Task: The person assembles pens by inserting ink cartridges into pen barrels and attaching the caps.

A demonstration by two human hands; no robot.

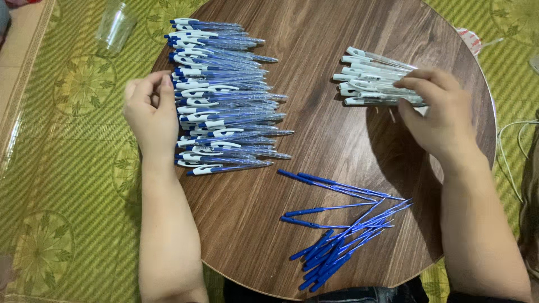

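Observation:
A long pile of several blue and white pens [224, 95] lies on the left side of a round wooden table [325, 140]. My left hand [151, 112] rests at the pile's left edge, fingers curled against the pen caps. A smaller heap of clear pen barrels with white clips [368, 73] sits at the upper right. My right hand [438, 115] lies on that heap, fingertips touching the barrels; whether it grips one I cannot tell. Several loose blue refills [342, 224] are scattered near the front edge of the table.
A clear plastic cup [115, 25] lies on the green patterned mat [62, 140] at the upper left. A white cable [508, 146] curls on the mat at the right. A small red and white wrapper [470, 38] sits beyond the table's far right rim.

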